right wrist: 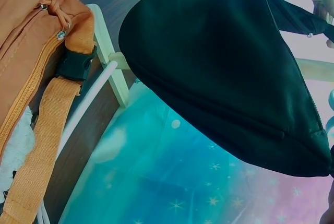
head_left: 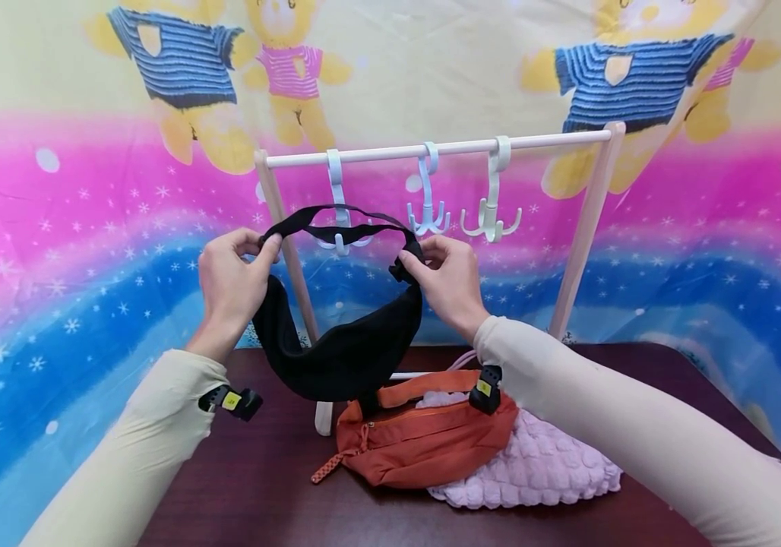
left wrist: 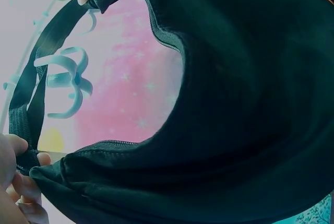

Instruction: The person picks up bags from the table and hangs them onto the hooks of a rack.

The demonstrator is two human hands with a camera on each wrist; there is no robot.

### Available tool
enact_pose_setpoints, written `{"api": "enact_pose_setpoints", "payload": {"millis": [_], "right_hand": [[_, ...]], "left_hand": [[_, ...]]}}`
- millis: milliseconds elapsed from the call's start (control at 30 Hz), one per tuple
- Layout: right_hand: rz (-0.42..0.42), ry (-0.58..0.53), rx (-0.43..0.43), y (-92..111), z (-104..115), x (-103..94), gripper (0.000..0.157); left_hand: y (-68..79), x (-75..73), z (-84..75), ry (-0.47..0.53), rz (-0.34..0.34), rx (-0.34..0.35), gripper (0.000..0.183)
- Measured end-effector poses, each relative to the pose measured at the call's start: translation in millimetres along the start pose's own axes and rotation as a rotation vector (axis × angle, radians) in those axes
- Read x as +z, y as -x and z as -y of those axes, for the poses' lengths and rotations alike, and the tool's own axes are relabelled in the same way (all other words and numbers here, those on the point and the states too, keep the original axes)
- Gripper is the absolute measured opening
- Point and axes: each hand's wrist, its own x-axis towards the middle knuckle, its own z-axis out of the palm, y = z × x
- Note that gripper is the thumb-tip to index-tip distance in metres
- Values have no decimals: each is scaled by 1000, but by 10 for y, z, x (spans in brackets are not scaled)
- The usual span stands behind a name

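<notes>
Both hands hold up a black zippered shoulder bag [head_left: 343, 353] by the ends of its strap [head_left: 295, 220]. My left hand [head_left: 233, 277] pinches the strap's left end between thumb and fingers, where it meets the bag. At the other end my right hand [head_left: 448, 281] grips the strap beside a bunched black piece. Below the hands the bag's body hangs in a curve, and its strap loops up in front of the left hook [head_left: 336, 182], overlapping its prongs in the head view. In the left wrist view the bag's zipper [left wrist: 115, 142] runs along the upper edge.
A wooden rack [head_left: 377, 153] carries a pale blue hook [head_left: 428, 197] and a cream hook [head_left: 495, 194] further right. On the dark table [head_left: 240, 471] lie an orange waist bag [head_left: 425, 448] and a pink puffy bag [head_left: 534, 471]. A patterned cloth [head_left: 55, 251] hangs behind.
</notes>
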Motion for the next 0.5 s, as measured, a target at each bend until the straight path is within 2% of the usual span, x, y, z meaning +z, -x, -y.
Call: {"api": "enact_pose_setpoints", "payload": {"millis": [500], "right_hand": [[11,18,-7,49,-48,12,21]], "left_hand": [[81,10,34,-35,29,-1,35]]}}
